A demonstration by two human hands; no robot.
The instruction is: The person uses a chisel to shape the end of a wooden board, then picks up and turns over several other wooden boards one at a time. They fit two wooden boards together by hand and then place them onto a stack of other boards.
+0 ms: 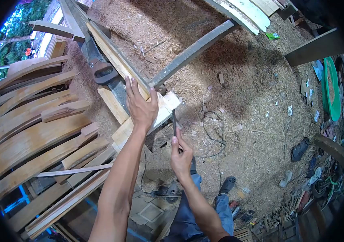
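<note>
My left hand (140, 105) presses flat on the pale wood piece (124, 131), its fingers stretched out toward a long narrow plank (108, 51). At the right end of this piece is a light, squared tip. My right hand (181, 155) grips a dark, narrow, file-like tool (174, 121) pointing away from me, thumb and fingers around its near end. The tool's far end meets the edge of the wood near that tip. Beyond my left hand, a handsaw (102, 72) with a dark handle lies along the bench.
Curved wooden pieces (30, 135) are stacked at the left. A grey beam (196, 51) slants outward from the bench. Sawdust and shavings (252, 92) cover the floor, with a looping black cable (223, 133) and a power tool (171, 191) near my feet. A green basin (332, 90) stands at right.
</note>
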